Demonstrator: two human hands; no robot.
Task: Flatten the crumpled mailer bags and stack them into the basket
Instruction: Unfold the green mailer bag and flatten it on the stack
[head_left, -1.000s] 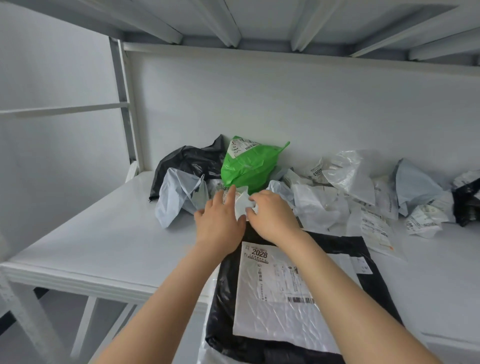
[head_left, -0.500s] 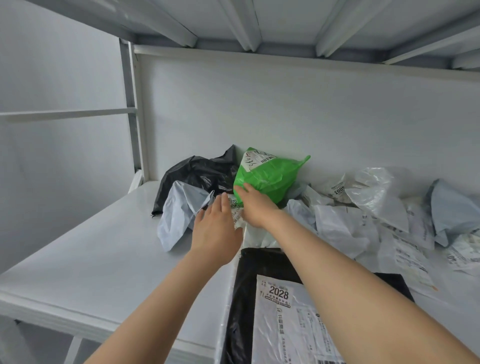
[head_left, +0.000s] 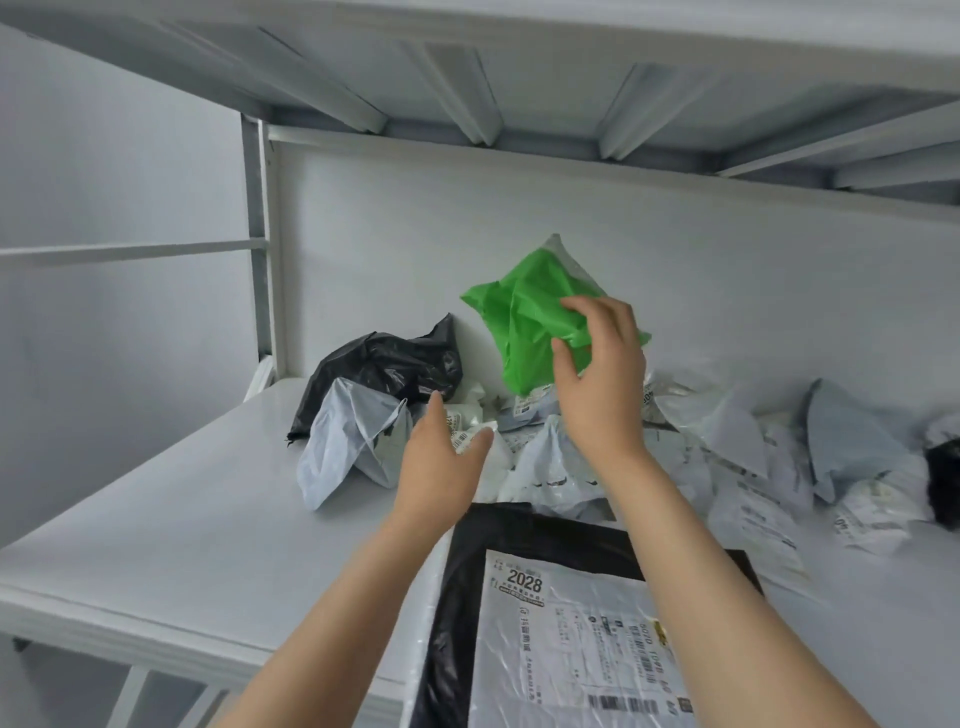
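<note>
Fingers (head_left: 582, 312) and thumb of the right hand (head_left: 602, 374) pinch the green mailer bag (head_left: 524, 317), holding it in the air above the heap against the back wall, probably so it can be smoothed out away from the clutter. The left hand (head_left: 441, 467) hovers low over the white bags (head_left: 561, 467), fingers straight and close together, holding nothing, likely ready to take the green bag's other side. One flat black mailer (head_left: 545, 530) with a white label (head_left: 571, 634) lies nearest the person at the table (head_left: 182, 509) edge. I cannot make out a basket.

By count there is one green bag, two crumpled black bags (head_left: 379, 369) (head_left: 943, 478) and two pale grey bags (head_left: 348, 447) (head_left: 852, 436). The white ones overlap too much to number.
</note>
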